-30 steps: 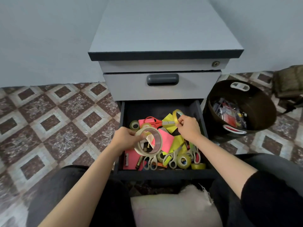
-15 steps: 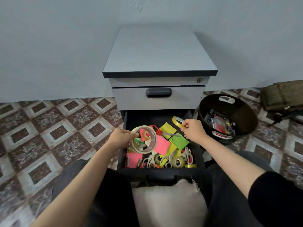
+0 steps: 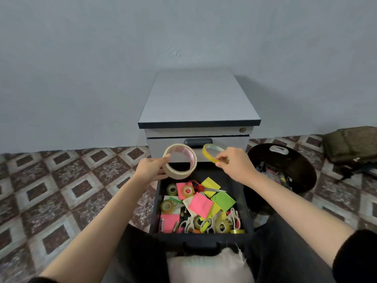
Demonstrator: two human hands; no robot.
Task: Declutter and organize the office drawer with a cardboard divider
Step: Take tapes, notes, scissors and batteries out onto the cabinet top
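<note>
The open dark drawer [image 3: 245, 203] of a grey cabinet holds a jumble of sticky notes in pink [image 3: 201, 204], green and yellow, small tape rolls [image 3: 166, 206], red-handled scissors [image 3: 201, 187] and several white-handled scissors. My left hand [image 3: 150, 170] grips a wide beige masking tape roll [image 3: 180, 164] above the drawer's back left. My right hand [image 3: 234, 165] pinches a thin yellow tape roll [image 3: 212, 153] above the back right. No cardboard divider is in view.
A dark round basket [image 3: 306, 166] with pens and clutter stands right of the drawer. An olive bag [image 3: 350, 144] lies at the far right. The cabinet's flat top [image 3: 196, 97] sits against the wall. Patterned tile floor surrounds it; a pale cushion [image 3: 210, 266] lies on my lap.
Both hands have lifted out of the drawer, the left with the masking tape, the right with the yellow roll. The view has tilted up and pulled back from the cabinet.
</note>
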